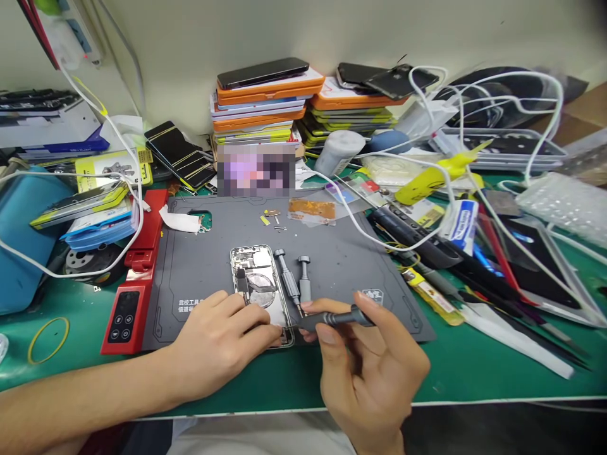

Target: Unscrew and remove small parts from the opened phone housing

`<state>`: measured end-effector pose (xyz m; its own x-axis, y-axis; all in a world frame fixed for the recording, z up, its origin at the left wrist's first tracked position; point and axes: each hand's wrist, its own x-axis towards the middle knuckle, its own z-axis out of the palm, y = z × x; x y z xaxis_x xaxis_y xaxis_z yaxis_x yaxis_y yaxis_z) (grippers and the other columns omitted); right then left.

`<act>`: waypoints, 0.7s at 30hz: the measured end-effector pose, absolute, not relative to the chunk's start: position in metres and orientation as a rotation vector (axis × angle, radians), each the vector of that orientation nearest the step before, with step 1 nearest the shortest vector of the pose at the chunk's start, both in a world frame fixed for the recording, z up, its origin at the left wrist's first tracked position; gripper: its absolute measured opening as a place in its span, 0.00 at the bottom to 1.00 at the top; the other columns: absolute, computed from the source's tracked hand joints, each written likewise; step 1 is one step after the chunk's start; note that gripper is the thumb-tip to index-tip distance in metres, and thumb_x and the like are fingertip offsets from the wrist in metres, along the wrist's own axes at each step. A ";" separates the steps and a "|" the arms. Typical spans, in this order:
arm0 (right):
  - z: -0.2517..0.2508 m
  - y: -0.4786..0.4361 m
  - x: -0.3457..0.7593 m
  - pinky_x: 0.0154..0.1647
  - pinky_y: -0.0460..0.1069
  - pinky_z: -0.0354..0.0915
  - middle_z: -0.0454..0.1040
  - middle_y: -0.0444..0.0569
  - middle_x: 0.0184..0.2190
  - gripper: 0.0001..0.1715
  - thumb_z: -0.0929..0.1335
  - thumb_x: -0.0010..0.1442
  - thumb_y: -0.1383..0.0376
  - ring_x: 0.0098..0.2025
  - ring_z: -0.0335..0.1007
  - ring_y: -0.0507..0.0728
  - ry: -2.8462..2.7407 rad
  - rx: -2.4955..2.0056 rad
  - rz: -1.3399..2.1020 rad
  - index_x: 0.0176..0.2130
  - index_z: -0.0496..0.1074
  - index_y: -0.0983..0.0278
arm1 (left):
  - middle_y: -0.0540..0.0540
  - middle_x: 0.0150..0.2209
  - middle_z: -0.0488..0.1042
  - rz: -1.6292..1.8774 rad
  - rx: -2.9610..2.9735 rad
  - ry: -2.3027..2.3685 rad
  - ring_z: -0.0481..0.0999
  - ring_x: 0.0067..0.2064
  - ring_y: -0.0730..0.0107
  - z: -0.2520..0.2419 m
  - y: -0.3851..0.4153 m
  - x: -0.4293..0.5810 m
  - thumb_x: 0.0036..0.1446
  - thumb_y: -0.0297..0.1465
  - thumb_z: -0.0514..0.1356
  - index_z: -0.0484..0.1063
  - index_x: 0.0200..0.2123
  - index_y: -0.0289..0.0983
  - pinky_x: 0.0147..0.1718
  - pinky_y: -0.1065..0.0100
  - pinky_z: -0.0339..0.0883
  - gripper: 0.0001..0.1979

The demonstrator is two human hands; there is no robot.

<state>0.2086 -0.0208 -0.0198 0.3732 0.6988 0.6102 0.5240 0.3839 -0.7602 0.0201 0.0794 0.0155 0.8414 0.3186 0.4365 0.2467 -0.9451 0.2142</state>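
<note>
An opened phone [260, 260] lies on a dark grey work mat [199, 253], its inner parts and a round coil showing. My left hand [220, 338] rests over the phone's lower half with bent fingers gripping it and hiding part of it. In my right hand [372, 363] a dark grey screwdriver [334, 318] is held between thumb and fingers. It lies nearly level, pointing left toward the phone's lower right edge; its tip is hard to make out. Two more grey screwdrivers, one slanted [287, 278] and one straighter [304, 278], lie right of the phone.
Small metal pieces [270, 218] and a strip of brown tape [312, 210] lie on the mat's upper part. A red device [127, 313] with buttons borders it on the left. Stacked orange cases [265, 95] stand behind. Tools, a yellow bottle [422, 181] and white cables crowd the right.
</note>
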 end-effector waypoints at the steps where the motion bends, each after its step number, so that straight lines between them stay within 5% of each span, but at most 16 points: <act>1: -0.019 -0.021 0.209 0.36 0.51 0.86 0.84 0.53 0.44 0.33 0.70 0.70 0.77 0.42 0.87 0.58 -1.262 -1.258 0.166 0.68 0.66 0.59 | 0.50 0.39 0.83 0.716 2.866 0.441 0.72 0.36 0.68 0.016 0.079 0.020 0.82 0.30 0.55 0.78 0.47 0.39 0.34 0.61 0.56 0.11; 12: -0.016 -0.023 0.209 0.30 0.50 0.82 0.86 0.52 0.42 0.31 0.70 0.69 0.76 0.37 0.85 0.58 -1.195 -1.195 0.165 0.67 0.70 0.59 | 0.48 0.40 0.82 0.732 2.833 0.503 0.72 0.36 0.66 0.016 0.080 0.021 0.81 0.42 0.57 0.80 0.47 0.39 0.34 0.61 0.59 0.16; 21: -0.015 -0.024 0.211 0.29 0.49 0.80 0.87 0.53 0.40 0.32 0.71 0.67 0.78 0.30 0.81 0.55 -1.146 -1.143 0.159 0.67 0.71 0.62 | 0.52 0.40 0.82 0.594 2.420 0.504 0.77 0.41 0.70 0.023 0.086 0.020 0.79 0.38 0.60 0.80 0.44 0.41 0.43 0.66 0.66 0.11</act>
<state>0.2109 -0.0244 -0.0149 0.4662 0.6200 0.6311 0.4253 0.4684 -0.7744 0.0196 0.0862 0.0235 0.8289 0.4759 0.2941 0.2126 -0.7542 0.6213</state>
